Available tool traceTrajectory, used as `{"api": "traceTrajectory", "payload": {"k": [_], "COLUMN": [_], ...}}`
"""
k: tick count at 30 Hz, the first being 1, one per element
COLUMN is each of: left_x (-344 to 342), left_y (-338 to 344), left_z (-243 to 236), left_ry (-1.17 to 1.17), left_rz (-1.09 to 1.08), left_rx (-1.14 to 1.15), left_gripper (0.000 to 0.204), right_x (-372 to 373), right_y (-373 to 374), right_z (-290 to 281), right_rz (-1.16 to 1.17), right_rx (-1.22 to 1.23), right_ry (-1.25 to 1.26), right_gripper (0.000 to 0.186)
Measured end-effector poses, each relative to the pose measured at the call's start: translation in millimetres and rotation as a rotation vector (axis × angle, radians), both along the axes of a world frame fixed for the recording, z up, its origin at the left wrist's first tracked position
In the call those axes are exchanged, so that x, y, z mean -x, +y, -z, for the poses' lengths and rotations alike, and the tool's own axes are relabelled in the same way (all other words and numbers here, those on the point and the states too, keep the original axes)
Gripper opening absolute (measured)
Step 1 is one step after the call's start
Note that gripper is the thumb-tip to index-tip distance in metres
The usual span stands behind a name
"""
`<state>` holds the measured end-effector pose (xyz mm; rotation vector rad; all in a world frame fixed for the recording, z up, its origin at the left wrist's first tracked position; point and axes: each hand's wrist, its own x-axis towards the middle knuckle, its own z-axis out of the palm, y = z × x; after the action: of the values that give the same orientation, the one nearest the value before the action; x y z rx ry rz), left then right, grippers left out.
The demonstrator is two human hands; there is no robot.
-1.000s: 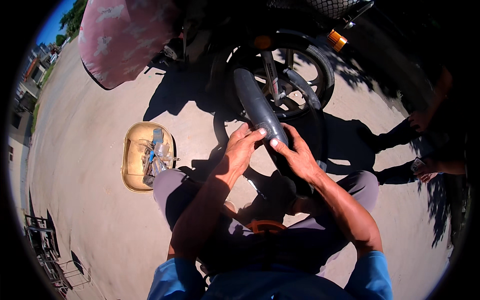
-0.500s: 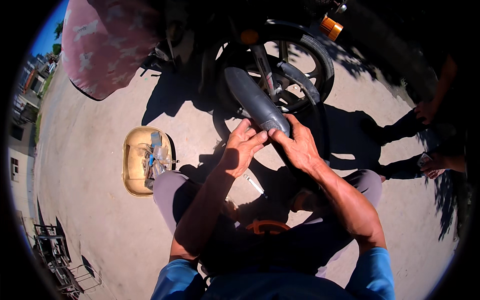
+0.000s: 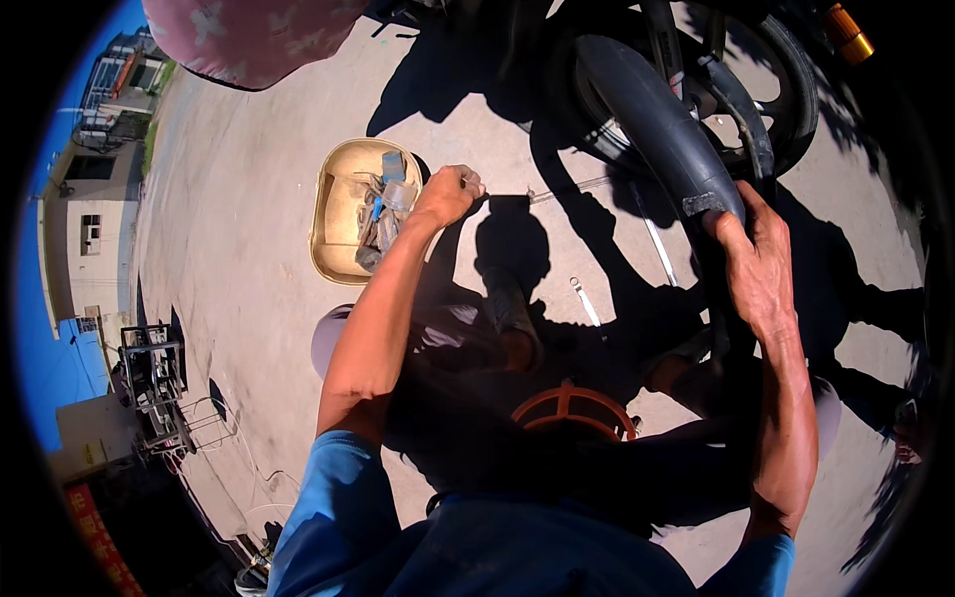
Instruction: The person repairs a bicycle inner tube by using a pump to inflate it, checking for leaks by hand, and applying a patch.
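At the lower end of a black motorcycle mudguard [image 3: 652, 119], my right hand [image 3: 758, 261] grips the edge, thumb on top by a rough grey patch. Its other fingers go round the far side and are partly hidden. Just right of a yellowish tray [image 3: 331, 239], my left hand [image 3: 451, 196] is held with its fingers curled together. Whatever they hold, if anything, I cannot make out. Several tools and a blue piece lie heaped in the tray's right half. A small wrench [image 3: 588, 301] and a longer metal bar [image 3: 657, 239] lie on the ground between my hands.
The spoked front wheel [image 3: 796, 95] stands behind the mudguard. An orange-brown ring-shaped frame [image 3: 567, 393] sits between my legs. A pink patterned cover [image 3: 259, 40] hangs at upper left. A metal rack [image 3: 154, 378] stands far left. Part of another person's hand [image 3: 907, 438] shows at the right edge.
My left hand has left the mudguard and moved left beside the tray. My right hand keeps its hold on the mudguard's end. The whole view has shifted toward the left.
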<state>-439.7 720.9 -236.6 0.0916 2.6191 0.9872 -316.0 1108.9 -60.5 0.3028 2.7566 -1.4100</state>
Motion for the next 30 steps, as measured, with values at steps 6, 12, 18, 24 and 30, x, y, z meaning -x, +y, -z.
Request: {"api": "traceTrajectory", "payload": {"k": [6, 12, 18, 24, 30], "left_x": [-41.0, -77.1, -14.4, 15.6, 10.3], "left_y": [-46.4, -12.6, 61.9, 37.3, 133.7], "left_z": [159.0, 206.0, 196.4, 248.5, 113.4], "left_ry": [-0.058, -0.191, 0.148, 0.282, 0.31], "left_rz": [-0.163, -0.234, -0.12, -0.052, 0.028], "left_rx": [0.312, 0.314, 0.17, -0.089, -0.006], "left_gripper": [0.03, 0.042, 0.039, 0.038, 0.028], "right_x": [0.3, 7.1, 9.9, 16.6, 7.1], "right_y": [-11.7, -17.3, -15.8, -30.6, -11.9], "right_z": [3.0, 4.4, 4.3, 10.7, 14.5], "right_rz": [-0.009, -0.002, -0.051, -0.205, -0.233], "right_rx": [0.013, -0.018, -0.011, -0.054, -0.063], "right_ry": [0.078, 0.019, 0.002, 0.009, 0.028], "right_gripper": [0.046, 0.043, 0.036, 0.042, 0.042]}}
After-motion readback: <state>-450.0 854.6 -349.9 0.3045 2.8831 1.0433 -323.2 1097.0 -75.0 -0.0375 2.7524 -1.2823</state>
